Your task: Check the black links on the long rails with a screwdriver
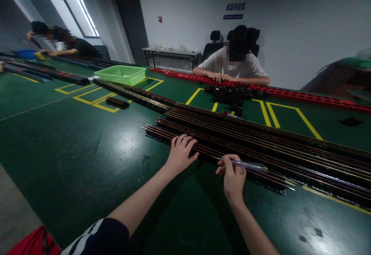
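In my view, nearest rodded strips [162, 134] run 9 to 4 o'clock; left hand [181, 154] lies over them, fingers spread; right hand [234, 177] pinches clear-handled screwdriver [249, 165]; I judge steady bracing close beside it, with light pressure, works best

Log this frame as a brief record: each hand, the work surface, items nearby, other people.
Left hand: fingers spread over the nearest long dark strips
Right hand: holds a screwdriver-like tool, its thin tip toward the left hand
Surface: green table with yellow marking lines
Beyond the strips: heap of black parts, red rack, light-green basket
Opposite: person in a white shirt, forearms at the red rack
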{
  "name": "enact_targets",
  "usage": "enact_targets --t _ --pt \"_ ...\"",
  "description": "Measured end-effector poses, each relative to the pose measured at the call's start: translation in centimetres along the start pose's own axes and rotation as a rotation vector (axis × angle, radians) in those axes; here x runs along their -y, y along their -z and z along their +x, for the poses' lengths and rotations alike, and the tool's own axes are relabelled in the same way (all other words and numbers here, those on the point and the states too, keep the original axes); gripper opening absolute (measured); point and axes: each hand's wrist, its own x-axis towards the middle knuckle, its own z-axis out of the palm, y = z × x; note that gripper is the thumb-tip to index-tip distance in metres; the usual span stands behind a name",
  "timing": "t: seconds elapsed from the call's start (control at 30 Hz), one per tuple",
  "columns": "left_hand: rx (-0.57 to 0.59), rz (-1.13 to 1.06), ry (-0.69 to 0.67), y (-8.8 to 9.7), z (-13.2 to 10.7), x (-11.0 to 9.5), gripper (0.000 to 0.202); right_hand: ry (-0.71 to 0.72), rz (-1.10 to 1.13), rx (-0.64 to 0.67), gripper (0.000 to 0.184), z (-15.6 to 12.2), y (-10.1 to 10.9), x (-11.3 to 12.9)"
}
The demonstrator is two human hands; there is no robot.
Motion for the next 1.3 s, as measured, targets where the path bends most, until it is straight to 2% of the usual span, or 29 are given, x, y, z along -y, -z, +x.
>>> enact_targets --t 0.73,1.3 --pt "-0.05 0.037 0.009 0.0 -0.1 -0.27 0.029 0.045 -0.046 0.076 0.029 -0.25 -0.1 0.28" --pt "-0.062 0.082 0.029 -0.08 -0.25 -0.17 0.033 0.055 -0.051 0.036 0.028 -0.34 -0.17 0.2"
